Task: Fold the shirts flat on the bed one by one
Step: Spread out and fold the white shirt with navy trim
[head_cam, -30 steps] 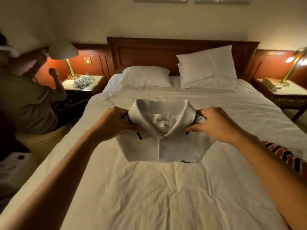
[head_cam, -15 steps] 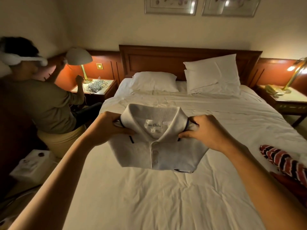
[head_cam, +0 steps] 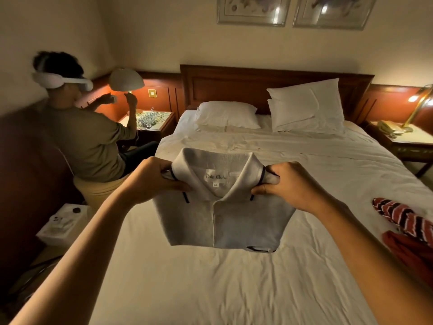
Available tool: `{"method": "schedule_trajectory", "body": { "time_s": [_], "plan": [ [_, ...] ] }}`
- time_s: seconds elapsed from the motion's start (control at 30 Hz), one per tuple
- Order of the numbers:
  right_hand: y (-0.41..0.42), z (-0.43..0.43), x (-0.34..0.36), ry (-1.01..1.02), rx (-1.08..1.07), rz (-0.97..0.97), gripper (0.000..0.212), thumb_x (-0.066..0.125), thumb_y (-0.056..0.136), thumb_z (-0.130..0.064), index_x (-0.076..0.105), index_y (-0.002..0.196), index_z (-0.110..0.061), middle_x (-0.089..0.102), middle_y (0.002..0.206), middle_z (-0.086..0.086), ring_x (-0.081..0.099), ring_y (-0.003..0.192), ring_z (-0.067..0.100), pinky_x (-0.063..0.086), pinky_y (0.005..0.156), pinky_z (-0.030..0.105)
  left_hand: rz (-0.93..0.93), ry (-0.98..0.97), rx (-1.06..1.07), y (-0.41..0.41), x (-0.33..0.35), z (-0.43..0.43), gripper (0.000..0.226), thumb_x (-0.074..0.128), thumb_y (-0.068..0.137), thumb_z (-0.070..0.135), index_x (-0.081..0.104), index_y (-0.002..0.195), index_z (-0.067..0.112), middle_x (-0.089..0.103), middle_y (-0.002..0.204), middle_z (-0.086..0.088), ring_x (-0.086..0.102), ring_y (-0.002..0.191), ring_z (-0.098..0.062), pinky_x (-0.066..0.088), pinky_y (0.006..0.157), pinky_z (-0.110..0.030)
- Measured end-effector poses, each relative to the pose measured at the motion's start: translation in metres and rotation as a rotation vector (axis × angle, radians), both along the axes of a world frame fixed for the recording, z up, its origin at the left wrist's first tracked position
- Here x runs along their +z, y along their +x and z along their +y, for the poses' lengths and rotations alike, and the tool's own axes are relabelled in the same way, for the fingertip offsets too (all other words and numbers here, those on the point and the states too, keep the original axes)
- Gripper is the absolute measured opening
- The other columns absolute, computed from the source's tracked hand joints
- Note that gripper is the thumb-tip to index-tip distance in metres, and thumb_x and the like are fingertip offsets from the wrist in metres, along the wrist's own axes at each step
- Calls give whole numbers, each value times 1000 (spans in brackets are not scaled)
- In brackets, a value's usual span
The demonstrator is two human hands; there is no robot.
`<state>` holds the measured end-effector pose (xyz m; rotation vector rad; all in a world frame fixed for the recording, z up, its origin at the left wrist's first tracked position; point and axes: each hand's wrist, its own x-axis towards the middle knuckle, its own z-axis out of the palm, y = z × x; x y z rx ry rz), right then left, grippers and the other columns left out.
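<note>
A folded white polo shirt [head_cam: 225, 219] with dark collar trim hangs in the air above the white bed [head_cam: 210, 289], collar up and facing me. My left hand [head_cam: 152, 179] grips its left shoulder and my right hand [head_cam: 290, 184] grips its right shoulder, thumbs on the front. The shirt's lower edge hangs free over the sheet. At the right edge of the bed lie a red, white and black striped shirt [head_cam: 403, 214] and a red garment [head_cam: 412, 252], both crumpled.
Two white pillows [head_cam: 304, 106] lean at the wooden headboard. A person wearing a headset [head_cam: 77, 127] sits by the left nightstand [head_cam: 150, 120] with a lamp and tangled cables. The right nightstand [head_cam: 407, 139] holds a lamp and a phone. A white box [head_cam: 63, 224] lies on the floor at left.
Both hands have lifted the folded polo off the sheet and toward me. The view has tilted up, and the person at left has turned toward the lamp.
</note>
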<state>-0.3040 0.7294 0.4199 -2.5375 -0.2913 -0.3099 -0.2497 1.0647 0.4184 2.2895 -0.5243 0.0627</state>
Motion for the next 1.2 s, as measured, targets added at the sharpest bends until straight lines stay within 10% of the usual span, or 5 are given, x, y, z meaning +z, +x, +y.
{"method": "schedule_trajectory", "body": {
  "time_s": [0.43,0.67,0.87,1.2],
  "plan": [
    [-91,190,-31,2,-332,31,40,86,64,-50,59,63,-21,58,59,-7,58,62,18,44,59,38,-23,-32,-200,-14,-26,157,32,89,59,47,78,80,24,73,74,5,65,70,-17,56,70,-45],
    [-197,233,-66,35,-521,84,44,86,68,-45,53,61,-18,51,52,-4,50,53,16,35,51,37,69,-17,-432,-47,-61,163,68,83,49,68,75,84,10,71,82,-16,63,79,-38,52,77,-56],
    [-320,242,-96,130,-745,139,53,88,67,-43,39,54,-25,49,49,-17,39,47,4,28,45,22,212,44,-671,-109,-89,110,34,91,57,43,77,84,26,72,76,0,52,69,-5,50,69,-37],
    [-504,278,-108,101,-1192,193,42,83,66,-50,48,60,-29,53,52,-15,56,53,7,36,43,20,296,86,-1152,-235,-112,17,35,93,61,29,79,92,36,76,88,17,71,87,-1,53,72,-14]
  ]
}}
